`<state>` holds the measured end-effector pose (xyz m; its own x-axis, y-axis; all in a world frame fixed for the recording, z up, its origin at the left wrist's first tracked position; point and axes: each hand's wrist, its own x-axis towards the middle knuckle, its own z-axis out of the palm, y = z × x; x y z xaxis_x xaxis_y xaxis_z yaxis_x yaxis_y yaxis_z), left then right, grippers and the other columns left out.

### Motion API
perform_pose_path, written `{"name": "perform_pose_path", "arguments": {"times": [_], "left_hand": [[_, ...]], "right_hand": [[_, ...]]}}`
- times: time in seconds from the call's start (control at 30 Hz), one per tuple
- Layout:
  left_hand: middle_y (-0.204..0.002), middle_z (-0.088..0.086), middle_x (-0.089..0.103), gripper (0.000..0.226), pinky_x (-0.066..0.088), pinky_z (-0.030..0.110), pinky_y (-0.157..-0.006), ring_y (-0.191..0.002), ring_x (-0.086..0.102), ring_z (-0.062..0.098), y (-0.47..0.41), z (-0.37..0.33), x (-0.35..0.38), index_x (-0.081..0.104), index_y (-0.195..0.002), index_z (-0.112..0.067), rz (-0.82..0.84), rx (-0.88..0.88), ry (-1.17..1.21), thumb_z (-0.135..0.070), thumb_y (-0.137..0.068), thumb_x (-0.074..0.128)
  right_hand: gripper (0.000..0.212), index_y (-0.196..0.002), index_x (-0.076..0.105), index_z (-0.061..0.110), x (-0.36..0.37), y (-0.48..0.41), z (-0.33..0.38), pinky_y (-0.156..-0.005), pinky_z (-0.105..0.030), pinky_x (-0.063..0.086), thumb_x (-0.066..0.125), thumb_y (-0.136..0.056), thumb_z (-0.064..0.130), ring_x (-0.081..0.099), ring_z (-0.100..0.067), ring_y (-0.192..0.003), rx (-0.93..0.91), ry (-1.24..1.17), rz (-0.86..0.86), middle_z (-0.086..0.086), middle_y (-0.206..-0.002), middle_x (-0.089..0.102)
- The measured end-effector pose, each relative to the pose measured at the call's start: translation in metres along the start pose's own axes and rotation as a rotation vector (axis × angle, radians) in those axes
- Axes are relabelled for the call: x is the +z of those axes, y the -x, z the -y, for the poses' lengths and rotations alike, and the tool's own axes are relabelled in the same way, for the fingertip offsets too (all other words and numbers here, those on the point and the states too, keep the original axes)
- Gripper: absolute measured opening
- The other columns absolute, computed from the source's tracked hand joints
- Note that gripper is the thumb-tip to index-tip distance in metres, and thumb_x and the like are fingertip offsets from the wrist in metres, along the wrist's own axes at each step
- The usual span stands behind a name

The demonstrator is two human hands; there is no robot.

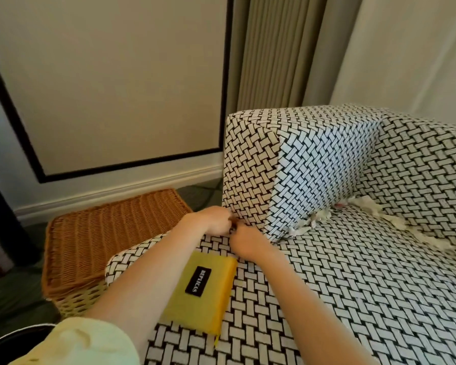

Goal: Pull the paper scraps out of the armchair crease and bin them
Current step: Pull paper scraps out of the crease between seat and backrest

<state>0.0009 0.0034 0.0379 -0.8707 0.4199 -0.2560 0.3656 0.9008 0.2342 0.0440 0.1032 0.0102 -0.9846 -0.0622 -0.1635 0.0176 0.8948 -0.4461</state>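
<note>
Paper scraps (320, 219) sit wedged in the armchair crease (279, 239), just right of my right hand and a little beyond it, where the armrest (313, 164) meets the seat (366, 285). More white scraps (367, 204) lie farther right, along the foot of the backrest (427, 167), well apart from both hands. My left hand (211, 219) and my right hand (249, 241) meet at the front lower corner of the armrest, fingers curled in toward each other. Something small and dark shows between them, but I cannot tell whether either hand grips it. Under my forearms, nearer me than the hands, a yellow pouch (203, 293) with a black label lies flat on the seat. Left of my left hand stands a wicker basket (103, 233), just beside the seat.
</note>
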Motion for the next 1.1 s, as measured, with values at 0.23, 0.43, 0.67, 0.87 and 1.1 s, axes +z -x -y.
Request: {"name": "perform_pose_path", "arguments": {"times": [0.23, 0.43, 0.67, 0.87, 1.1], "left_hand": [[-0.130, 0.010, 0.055, 0.035, 0.041, 0.035, -0.098, -0.117, 0.052, 0.026, -0.019, 0.007, 0.002, 0.054, -0.127, -0.011, 0.066, 0.013, -0.031, -0.016, -0.097, 0.038], [-0.122, 0.009, 0.059, 0.036, 0.046, 0.032, -0.088, -0.103, 0.058, 0.023, -0.009, -0.002, 0.010, 0.056, -0.124, -0.012, 0.104, -0.029, -0.122, -0.008, -0.092, 0.040], [-0.087, 0.003, 0.056, 0.024, 0.038, 0.023, -0.058, -0.068, 0.048, 0.014, 0.011, -0.028, -0.002, 0.061, -0.104, -0.004, 0.135, 0.009, -0.194, -0.011, -0.092, 0.041], [-0.085, 0.000, 0.053, 0.027, 0.042, 0.024, -0.063, -0.074, 0.050, 0.014, 0.017, -0.078, 0.014, 0.055, -0.116, -0.012, 0.083, 0.145, 0.026, -0.015, -0.094, 0.040], [-0.120, 0.011, 0.058, 0.037, 0.046, 0.035, -0.089, -0.106, 0.057, 0.026, 0.005, -0.133, 0.064, 0.045, -0.130, -0.010, -0.191, -0.074, 0.346, -0.025, -0.100, 0.030]], "right_hand": [[0.038, -0.123, 0.052, 0.000, -0.010, -0.015, 0.013, -0.088, -0.031, 0.043, 0.041, -0.092, 0.020, 0.052, -0.029, -0.113, 0.018, 0.045, 0.114, -0.017, -0.124, 0.055], [0.044, -0.133, 0.036, 0.008, 0.014, 0.010, 0.000, -0.094, -0.038, 0.042, 0.033, -0.095, 0.029, 0.052, -0.029, -0.114, -0.001, 0.002, -0.089, -0.014, -0.125, 0.053], [0.030, -0.119, 0.050, 0.007, -0.006, 0.021, -0.034, -0.077, -0.025, 0.049, 0.044, -0.094, 0.023, 0.058, -0.019, -0.087, -0.259, -0.082, -0.047, -0.009, -0.105, 0.061], [0.017, -0.089, 0.070, 0.008, -0.028, 0.047, -0.082, -0.051, -0.021, 0.045, 0.053, -0.086, 0.004, 0.046, -0.004, -0.049, -0.269, -0.201, -0.572, 0.005, -0.066, 0.059], [0.035, -0.120, 0.057, 0.011, -0.038, 0.027, -0.123, -0.103, -0.031, 0.039, 0.061, -0.085, 0.018, 0.049, -0.020, -0.118, -0.049, -0.119, -0.543, -0.003, -0.123, 0.056]]}}
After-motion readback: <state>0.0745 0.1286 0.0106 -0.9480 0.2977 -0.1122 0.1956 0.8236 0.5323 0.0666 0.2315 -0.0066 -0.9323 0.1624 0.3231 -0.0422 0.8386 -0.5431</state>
